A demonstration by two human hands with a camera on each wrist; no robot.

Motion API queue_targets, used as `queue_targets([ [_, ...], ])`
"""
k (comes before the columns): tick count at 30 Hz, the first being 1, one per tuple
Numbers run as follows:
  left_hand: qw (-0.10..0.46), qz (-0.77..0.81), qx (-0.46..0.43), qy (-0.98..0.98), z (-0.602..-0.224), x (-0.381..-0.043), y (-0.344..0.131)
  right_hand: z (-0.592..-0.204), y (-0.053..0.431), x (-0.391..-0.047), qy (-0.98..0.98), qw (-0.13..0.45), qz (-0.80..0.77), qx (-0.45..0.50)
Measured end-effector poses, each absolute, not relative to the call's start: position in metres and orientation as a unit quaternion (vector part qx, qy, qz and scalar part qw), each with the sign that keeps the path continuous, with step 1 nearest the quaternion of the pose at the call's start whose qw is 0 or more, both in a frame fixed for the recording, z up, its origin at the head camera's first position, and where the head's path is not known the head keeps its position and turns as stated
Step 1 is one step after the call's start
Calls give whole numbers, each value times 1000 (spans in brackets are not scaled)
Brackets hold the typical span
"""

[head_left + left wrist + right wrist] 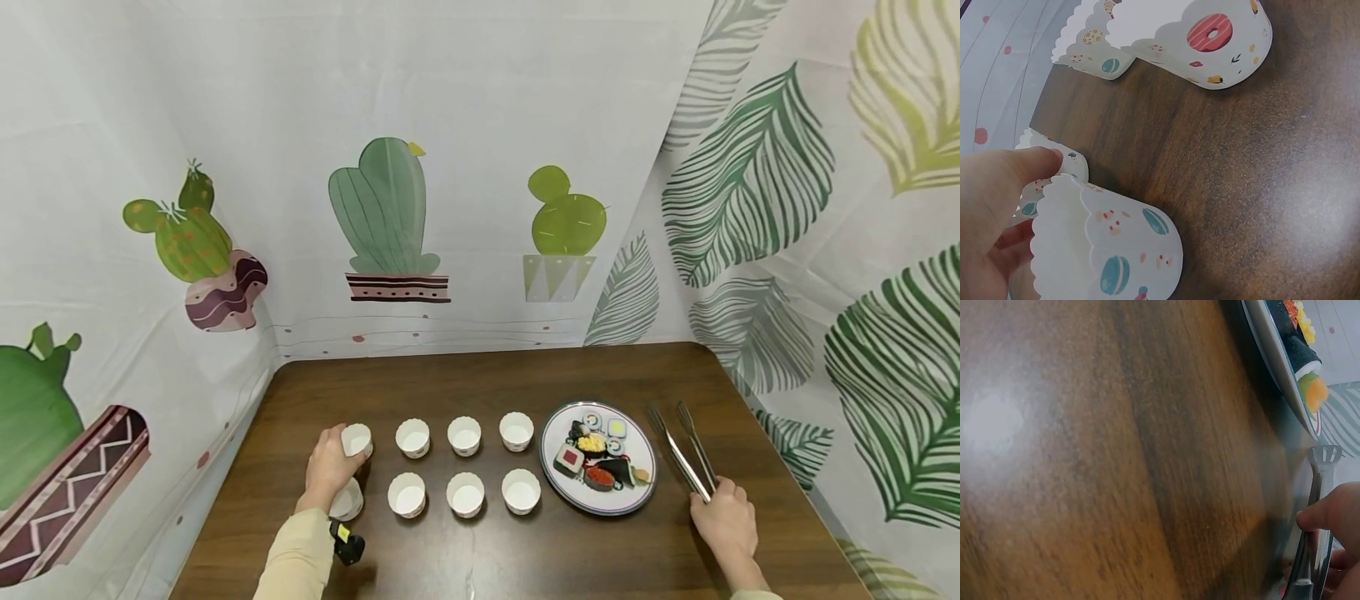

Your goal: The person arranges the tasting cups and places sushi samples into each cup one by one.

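My left hand [330, 463] holds a white paper baking cup [357, 439] at the back left of the group, with the thumb [1041, 164] on its side in the left wrist view. Under that wrist stands another cup [347, 502], partly hidden by the hand; up close, this nearer cup [1129, 244] shows a scalloped rim and printed macarons. On the right, my right hand [726, 518] grips metal tongs [684, 463], their arms spread and tips pointing away from me. The right wrist view shows the thumb on the tongs [1317, 487] and their slotted tip.
Several more cups [465, 495] stand in two rows across the middle of the brown table [480, 379]. Between them and the tongs sits a round plate [555, 479] with sushi pieces [592, 443]. A printed cloth [480, 100] hangs behind the table.
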State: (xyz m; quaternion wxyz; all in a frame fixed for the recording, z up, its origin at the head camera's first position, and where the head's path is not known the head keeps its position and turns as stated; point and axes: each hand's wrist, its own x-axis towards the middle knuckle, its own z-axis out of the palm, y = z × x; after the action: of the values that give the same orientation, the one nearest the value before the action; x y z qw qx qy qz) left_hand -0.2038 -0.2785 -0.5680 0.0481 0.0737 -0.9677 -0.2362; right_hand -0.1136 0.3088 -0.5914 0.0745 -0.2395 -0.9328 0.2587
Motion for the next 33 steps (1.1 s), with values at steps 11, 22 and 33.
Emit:
queue_targets([
  [11, 51, -252, 79, -963, -567, -203, -277, -590, 311, -112, -938, 93, 244, -227],
  [22, 32, -259, 83, -962, -565, -202, -278, -589, 316, -110, -943, 84, 233, -222],
  [33, 44, -261, 82, -961, -567, -202, -277, -585, 323, -109, -945, 112, 227, -209],
])
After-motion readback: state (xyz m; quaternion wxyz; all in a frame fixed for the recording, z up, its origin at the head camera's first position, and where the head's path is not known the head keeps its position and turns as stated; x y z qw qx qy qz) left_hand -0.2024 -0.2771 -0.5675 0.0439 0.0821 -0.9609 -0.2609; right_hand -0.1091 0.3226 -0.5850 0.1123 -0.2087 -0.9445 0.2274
